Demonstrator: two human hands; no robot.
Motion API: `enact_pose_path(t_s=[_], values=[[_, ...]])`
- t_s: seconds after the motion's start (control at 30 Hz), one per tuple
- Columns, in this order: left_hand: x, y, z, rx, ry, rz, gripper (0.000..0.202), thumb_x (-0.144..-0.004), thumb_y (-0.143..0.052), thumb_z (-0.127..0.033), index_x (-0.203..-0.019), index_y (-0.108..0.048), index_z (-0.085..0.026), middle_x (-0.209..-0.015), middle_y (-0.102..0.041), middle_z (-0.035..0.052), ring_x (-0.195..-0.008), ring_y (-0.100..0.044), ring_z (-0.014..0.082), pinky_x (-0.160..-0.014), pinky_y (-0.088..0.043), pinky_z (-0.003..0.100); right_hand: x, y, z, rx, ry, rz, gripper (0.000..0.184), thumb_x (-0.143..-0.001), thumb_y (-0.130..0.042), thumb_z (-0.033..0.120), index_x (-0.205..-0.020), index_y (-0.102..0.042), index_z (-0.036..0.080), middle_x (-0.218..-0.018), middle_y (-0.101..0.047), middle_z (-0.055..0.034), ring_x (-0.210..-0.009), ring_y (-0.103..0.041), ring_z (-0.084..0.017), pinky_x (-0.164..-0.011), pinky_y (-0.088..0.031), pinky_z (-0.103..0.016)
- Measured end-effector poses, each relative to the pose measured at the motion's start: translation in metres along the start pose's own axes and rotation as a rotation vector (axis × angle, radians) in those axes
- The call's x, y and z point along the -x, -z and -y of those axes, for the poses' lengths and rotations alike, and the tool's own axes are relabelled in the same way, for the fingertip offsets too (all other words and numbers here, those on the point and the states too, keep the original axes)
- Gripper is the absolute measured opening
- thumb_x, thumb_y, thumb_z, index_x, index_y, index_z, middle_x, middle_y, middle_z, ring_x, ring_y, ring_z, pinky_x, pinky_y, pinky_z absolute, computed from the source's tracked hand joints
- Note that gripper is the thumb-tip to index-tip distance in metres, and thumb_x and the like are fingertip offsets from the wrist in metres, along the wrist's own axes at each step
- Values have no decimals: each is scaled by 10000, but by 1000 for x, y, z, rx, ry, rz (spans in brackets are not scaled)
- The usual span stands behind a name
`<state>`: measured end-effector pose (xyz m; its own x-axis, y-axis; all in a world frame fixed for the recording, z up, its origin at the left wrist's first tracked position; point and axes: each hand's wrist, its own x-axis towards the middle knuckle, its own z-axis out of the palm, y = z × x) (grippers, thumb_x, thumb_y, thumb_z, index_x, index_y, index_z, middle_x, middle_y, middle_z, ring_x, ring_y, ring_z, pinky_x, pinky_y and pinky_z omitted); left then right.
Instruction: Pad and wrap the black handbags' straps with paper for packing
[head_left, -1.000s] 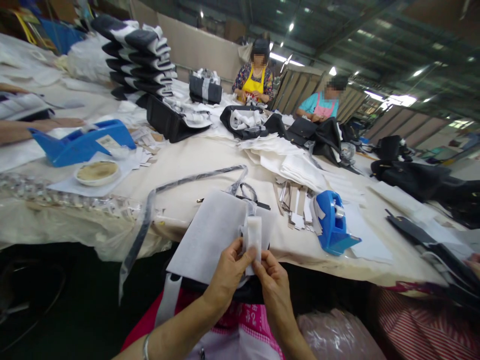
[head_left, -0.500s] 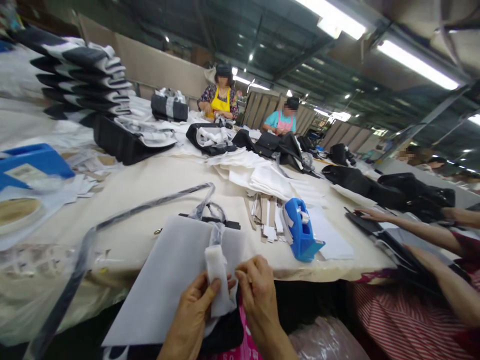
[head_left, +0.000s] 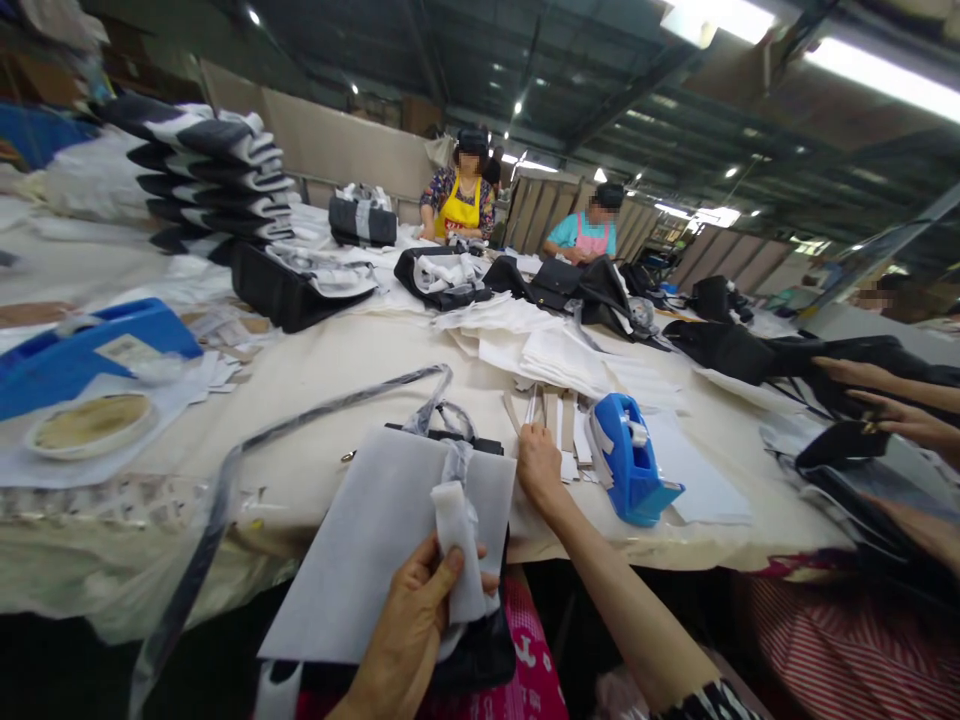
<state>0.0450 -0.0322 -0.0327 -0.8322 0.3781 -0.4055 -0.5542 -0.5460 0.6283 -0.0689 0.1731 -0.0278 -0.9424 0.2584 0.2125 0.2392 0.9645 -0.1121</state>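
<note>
My left hand (head_left: 420,610) is closed around a strip of white foam wrap (head_left: 456,550), thumb in front and fingertips showing past its right edge. The wrap lies at the end of a plastic-covered strap (head_left: 456,462). Under it a white sheet (head_left: 360,540) covers most of a black bag (head_left: 480,665), which leans over the table edge. A long plastic-covered strap (head_left: 225,480) curves off to the left. My right hand (head_left: 541,465) is closed at the pile of paper and card strips (head_left: 568,420); its fingertips are hidden, so what they pinch is unclear.
A blue tape dispenser (head_left: 630,460) stands right of the strips, beside white sheets (head_left: 701,470). Another blue dispenser (head_left: 97,350) and a shallow round dish (head_left: 94,425) are at left. Black bags (head_left: 292,290) line the table's far side. A co-worker's hands (head_left: 885,410) handle black pieces at right.
My right hand has left the foam wrap and moved forward to the strip pile. My left hand still holds the wrap. At right, the co-worker's hands and black piece have shifted.
</note>
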Motion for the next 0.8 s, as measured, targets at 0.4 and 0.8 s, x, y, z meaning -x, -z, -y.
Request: enact_pose_path(t_s=[0.4, 0.8], values=[[2, 1, 1, -39, -8, 20, 359, -734, -794, -428, -960, -681, -172, -880, -712, 29, -607, -655, 137, -615, -506, 250, 29, 13, -32, -193, 91, 60, 172, -899, -507, 106, -1029, -608, 157, -1073, -590, -93, -975, -556, -206, -805, -419, -282], [7, -3, -5, -54, -34, 40, 365, -742, -793, -408, -944, -664, -132, -836, -697, 47, -542, -630, 126, -602, -524, 271, 3, 5, -19, -491, -111, 103, 38, -777, -607, 161, -758, -576, 174, -758, -615, -29, -737, -559, -178, -642, -356, -259]])
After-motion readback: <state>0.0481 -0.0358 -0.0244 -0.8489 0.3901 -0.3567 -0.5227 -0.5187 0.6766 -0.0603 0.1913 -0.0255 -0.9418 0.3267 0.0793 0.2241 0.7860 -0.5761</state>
